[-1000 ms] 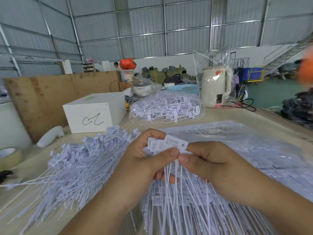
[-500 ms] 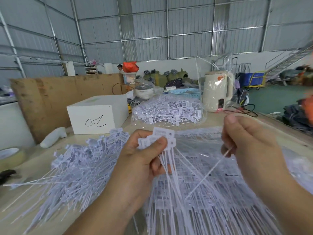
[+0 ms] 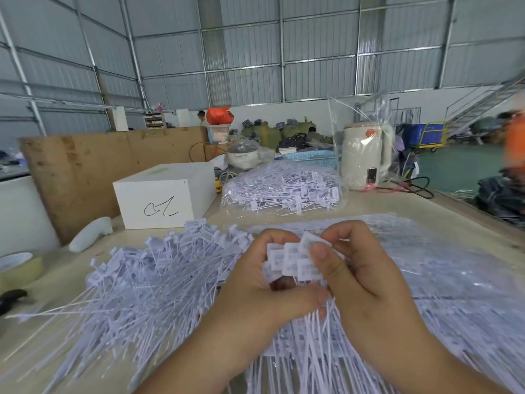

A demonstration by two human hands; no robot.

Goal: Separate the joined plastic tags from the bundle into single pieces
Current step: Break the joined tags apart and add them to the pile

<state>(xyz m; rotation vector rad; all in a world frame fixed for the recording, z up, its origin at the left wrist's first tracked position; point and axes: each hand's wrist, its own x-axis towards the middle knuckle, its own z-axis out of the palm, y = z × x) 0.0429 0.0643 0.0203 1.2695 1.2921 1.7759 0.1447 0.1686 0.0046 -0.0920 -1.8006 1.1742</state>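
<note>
Left hand (image 3: 264, 282) clenches joined tag bundle (image 3: 295, 261) above surface (image 3: 397, 203); right hand (image 3: 360, 268) pinches top tag. Step: picking one off. Next: pull it free, drop on loose pile (image 3: 136, 285).

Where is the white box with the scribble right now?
In the head view, the white box sits far left on the table, left of the bagged tags.

Worktop (image 3: 377, 204): pale, flat. Loose tag pile (image 3: 147, 285) spread at 9 o'clock. Bagged tags (image 3: 284, 191) at 12 o'clock. White box (image 3: 164, 194) at 11 o'clock, white handheld object (image 3: 91, 233) beside it. Tape roll (image 3: 20, 268) at far 9 o'clock. Kettle (image 3: 365, 155) at 1 o'clock, in clear bag.
</note>
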